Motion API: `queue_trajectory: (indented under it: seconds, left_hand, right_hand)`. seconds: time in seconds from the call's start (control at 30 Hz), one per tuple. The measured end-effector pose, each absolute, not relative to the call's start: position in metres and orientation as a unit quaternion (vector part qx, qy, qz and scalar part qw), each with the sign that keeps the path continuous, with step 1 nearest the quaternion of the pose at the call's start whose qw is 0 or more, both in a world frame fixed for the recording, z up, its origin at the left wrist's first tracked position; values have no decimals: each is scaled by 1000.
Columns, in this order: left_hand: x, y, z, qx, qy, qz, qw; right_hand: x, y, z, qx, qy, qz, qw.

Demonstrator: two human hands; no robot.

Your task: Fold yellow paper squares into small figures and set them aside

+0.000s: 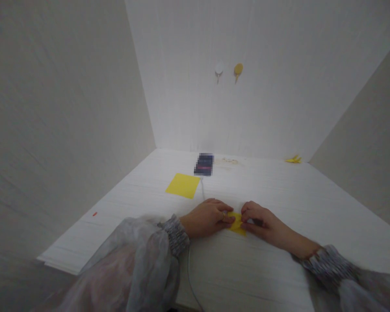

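Note:
A small piece of folded yellow paper (237, 224) lies low over the white table, between my two hands. My left hand (208, 218) is closed on its left side, the thumb and fingers pressed together there; a ring shows on one finger. At the paper's right edge, my right hand (263, 222) pinches with thumb and curled fingers. Fingers cover part of the paper, so its exact folds cannot be made out. Beyond my left hand a flat, square yellow sheet (183, 185) rests on the table.
A phone (204, 164), its screen blurred, lies near the back wall with a white cable (189, 268) running toward me under my left arm. A folded yellow paper shape (293, 159) sits at the back right. Two hooks (219, 69) hang on the wall. A red scrap (95, 214) lies left.

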State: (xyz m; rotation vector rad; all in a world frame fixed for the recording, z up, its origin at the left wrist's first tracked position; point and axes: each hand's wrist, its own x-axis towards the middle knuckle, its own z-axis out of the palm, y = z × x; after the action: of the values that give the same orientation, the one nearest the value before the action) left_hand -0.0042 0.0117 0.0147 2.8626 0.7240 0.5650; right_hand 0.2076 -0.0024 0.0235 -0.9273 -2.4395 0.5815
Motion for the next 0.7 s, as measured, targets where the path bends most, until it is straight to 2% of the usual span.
queue_trajectory:
  seconds: [0.3,0.5,0.7]
  left_hand:
    - [-3,7,19,951,241,186,59]
    - [-1,10,10,933,254,222,125]
    - [-1,11,9,927,266,221,147]
  right_hand:
    - [204,-11,23,-351,-890,194,216]
    - [203,-9,23,-356,-882,219,218]
    - [202,-7,20,-375,-856,261,240]
